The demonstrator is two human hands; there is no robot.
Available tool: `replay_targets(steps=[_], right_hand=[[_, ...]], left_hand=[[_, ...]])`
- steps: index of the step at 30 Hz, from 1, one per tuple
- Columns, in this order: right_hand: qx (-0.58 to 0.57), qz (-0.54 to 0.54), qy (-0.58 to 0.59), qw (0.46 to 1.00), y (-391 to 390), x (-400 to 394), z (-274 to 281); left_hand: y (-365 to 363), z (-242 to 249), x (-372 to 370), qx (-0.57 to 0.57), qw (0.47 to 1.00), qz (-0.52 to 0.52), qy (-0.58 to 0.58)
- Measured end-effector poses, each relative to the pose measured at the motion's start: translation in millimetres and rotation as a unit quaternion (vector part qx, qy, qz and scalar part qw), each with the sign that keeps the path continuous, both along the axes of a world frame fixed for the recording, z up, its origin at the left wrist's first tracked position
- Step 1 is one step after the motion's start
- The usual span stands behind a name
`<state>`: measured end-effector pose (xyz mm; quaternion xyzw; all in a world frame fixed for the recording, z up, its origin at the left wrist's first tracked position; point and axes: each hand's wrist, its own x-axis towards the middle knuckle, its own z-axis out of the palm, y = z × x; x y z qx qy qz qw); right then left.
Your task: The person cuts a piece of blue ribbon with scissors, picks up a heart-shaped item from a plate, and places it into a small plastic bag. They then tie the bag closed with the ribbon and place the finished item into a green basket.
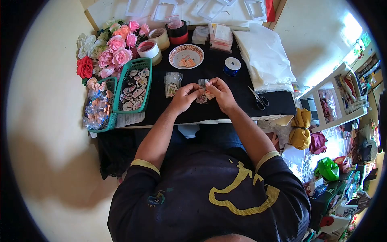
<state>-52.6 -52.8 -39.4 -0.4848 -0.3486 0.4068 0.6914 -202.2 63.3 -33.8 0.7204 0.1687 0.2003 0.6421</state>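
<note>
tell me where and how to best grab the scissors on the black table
Probably by the black loop handles of the scissors, coming from above on the near side. They lie flat and closed on the table, handles toward the person and blades pointing away, just beyond the right hand.
</note>
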Motion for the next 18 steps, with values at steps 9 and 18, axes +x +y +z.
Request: replay_targets(steps=[9,18], right_hand=[[-0.032,0.004,-0.022,0.999,-3.6,-4.3,11.0],[-0.082,0.019,-0.077,0.993,-3.6,-3.0,8.8]], left_hand=[[2.8,-0.5,-1.4,-0.004,1.0,0.007,-0.004],[0.7,0.4,0.0,-0.017,0.999,0.038,-0.014]])
